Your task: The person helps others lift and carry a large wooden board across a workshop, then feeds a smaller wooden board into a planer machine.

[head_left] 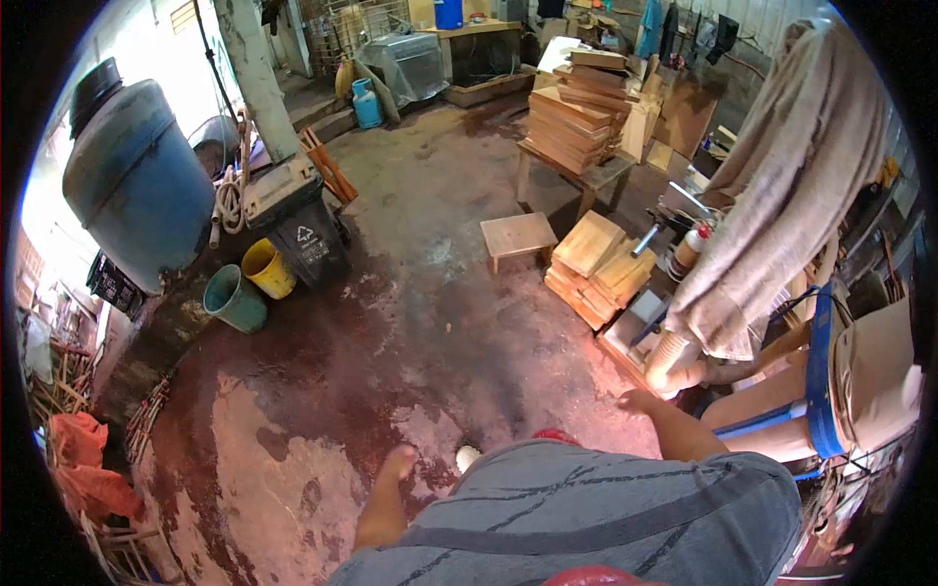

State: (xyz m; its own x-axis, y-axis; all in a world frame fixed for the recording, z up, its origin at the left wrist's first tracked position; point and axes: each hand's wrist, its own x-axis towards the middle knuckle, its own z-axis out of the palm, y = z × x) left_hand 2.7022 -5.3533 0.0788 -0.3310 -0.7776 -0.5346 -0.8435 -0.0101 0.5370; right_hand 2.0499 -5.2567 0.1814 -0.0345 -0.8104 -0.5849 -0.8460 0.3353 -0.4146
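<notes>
My left hand [399, 461] hangs low at my left side over the stained concrete floor [293, 469]; its fingers are too small and blurred to make out. On the other side, my right hand [640, 401] reaches out from my body, nearest to the low wooden edge beside the stacked boards [598, 264]. Its finger pose is unclear, and no object shows in it. Between the hands is the grey shirt [586, 488] on my body. Beyond the boards stands a small wooden stool [518, 235].
Wood pieces are piled on a table [576, 178] ahead. A draped cloth [782, 186] and a blue-framed object [826, 371] stand at right. Left are a large blue tank [142, 176], a black bin [308, 239], a yellow bucket [269, 270] and a green bucket [236, 300].
</notes>
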